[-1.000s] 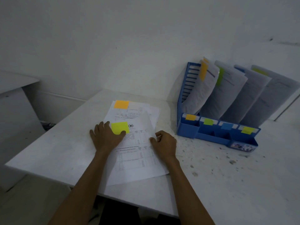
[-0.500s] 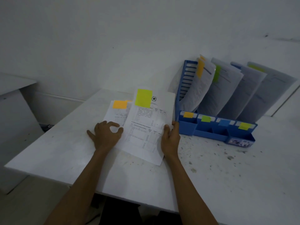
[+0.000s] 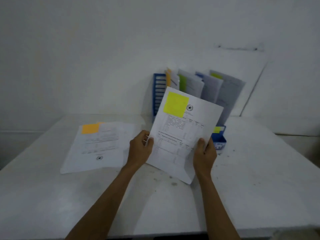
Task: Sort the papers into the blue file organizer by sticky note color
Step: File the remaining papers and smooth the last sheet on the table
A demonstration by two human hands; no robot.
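Observation:
I hold a printed paper [image 3: 180,135] with a yellow sticky note [image 3: 175,104] at its top left, lifted off the table and tilted. My left hand [image 3: 141,149] grips its left edge and my right hand [image 3: 205,151] grips its right edge. Behind it stands the blue file organizer [image 3: 158,94], its slots holding papers with orange, green and yellow notes; the held sheet hides most of its front. A yellow label [image 3: 216,129] shows on the organizer's right front. The remaining stack of papers [image 3: 97,148], topped by an orange sticky note [image 3: 90,129], lies flat at the left.
The white table [image 3: 173,205] is speckled with dirt and its front edge runs along the bottom. A white wall [image 3: 103,49] rises right behind the organizer. A white board [image 3: 277,101] leans against the wall at the right.
Both hands have lifted the yellow-noted paper off the stack and carried it right, in front of the organizer. The left hand left the stack and took the paper's left edge.

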